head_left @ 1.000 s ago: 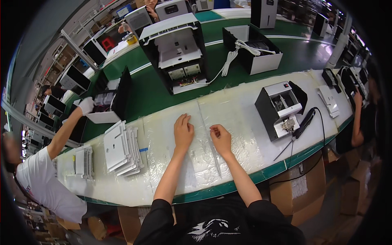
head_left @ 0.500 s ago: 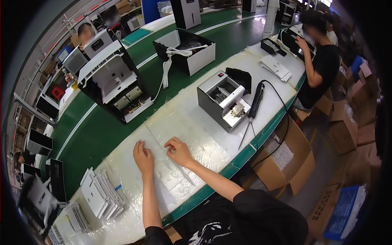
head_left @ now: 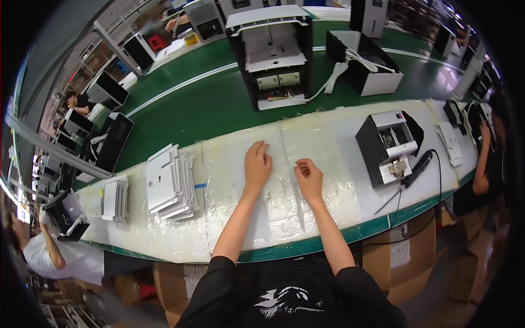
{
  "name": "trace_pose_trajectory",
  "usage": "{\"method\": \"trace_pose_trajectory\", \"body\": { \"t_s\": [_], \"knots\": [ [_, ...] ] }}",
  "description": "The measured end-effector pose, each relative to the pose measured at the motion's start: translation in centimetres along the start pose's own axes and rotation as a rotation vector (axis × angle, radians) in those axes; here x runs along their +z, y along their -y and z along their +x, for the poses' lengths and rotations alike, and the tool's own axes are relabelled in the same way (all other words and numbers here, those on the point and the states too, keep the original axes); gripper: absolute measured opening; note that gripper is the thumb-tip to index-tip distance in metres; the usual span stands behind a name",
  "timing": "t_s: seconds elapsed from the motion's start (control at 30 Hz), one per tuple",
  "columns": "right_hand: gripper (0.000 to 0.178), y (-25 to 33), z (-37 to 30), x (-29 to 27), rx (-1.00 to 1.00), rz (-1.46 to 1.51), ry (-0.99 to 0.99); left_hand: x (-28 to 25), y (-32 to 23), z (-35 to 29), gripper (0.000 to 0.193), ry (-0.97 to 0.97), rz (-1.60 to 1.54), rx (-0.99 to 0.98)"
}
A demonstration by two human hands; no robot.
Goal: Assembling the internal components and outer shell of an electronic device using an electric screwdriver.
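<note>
My left hand [head_left: 257,165] is over the plastic-covered worktable [head_left: 232,218], palm down, fingers loosely bent and thumb apart. To its right, across a seam in the cover, my right hand [head_left: 309,177] has its fingers curled, with a gap between thumb and forefinger. Nothing shows in either hand. On the right stands a black-and-white appliance unit [head_left: 365,146] with open insides. A black power screwdriver [head_left: 418,168] with a long thin bit lies beside it. Left of my hands is a stack of white plastic panels [head_left: 165,180].
Beyond the table runs a green conveyor [head_left: 191,104], carrying an open appliance housing [head_left: 273,54] and a black-and-white box with a white cable [head_left: 381,83]. Smaller white panels [head_left: 115,199] lie farther left. Co-workers flank the table. Cardboard boxes [head_left: 421,257] stand below its front edge.
My view has turned left, so the table and appliances sit farther right in it, and a co-worker at the left end shows. My hands stay low over the table, near the seam.
</note>
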State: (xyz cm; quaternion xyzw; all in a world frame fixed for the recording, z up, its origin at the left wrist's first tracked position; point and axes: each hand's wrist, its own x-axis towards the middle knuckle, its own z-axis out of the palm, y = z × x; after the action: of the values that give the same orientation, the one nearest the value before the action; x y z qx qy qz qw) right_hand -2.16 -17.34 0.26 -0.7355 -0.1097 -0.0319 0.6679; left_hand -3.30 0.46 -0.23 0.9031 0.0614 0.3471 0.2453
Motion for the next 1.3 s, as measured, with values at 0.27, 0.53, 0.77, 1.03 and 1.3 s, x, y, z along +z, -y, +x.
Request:
{"method": "trace_pose_trajectory", "body": {
  "t_s": [0.27, 0.53, 0.77, 1.03, 1.3],
  "knots": [
    [0.015, 0.6, -0.1, 0.6, -0.018, -0.028, 0.023, -0.5, 0.4, -0.2, 0.029, -0.007, -0.012, -0.014],
    [0.025, 0.0, -0.1, 0.0, -0.062, -0.066, 0.065, 0.4, 0.2, -0.3, 0.031, -0.064, -0.058, 0.013],
    [0.025, 0.2, -0.2, 0.1, -0.072, -0.126, 0.091, -0.4, -0.1, -0.4, 0.030, -0.082, -0.049, 0.005],
    [0.025, 0.2, 0.1, 0.0, -0.086, -0.161, 0.106, -0.1, 0.0, -0.3, 0.030, -0.084, -0.040, -0.006],
    [0.013, 1.0, -0.3, 0.2, 0.031, -0.118, 0.132, -0.6, 0.1, -0.4, 0.029, -0.096, -0.027, 0.006]
  ]
}}
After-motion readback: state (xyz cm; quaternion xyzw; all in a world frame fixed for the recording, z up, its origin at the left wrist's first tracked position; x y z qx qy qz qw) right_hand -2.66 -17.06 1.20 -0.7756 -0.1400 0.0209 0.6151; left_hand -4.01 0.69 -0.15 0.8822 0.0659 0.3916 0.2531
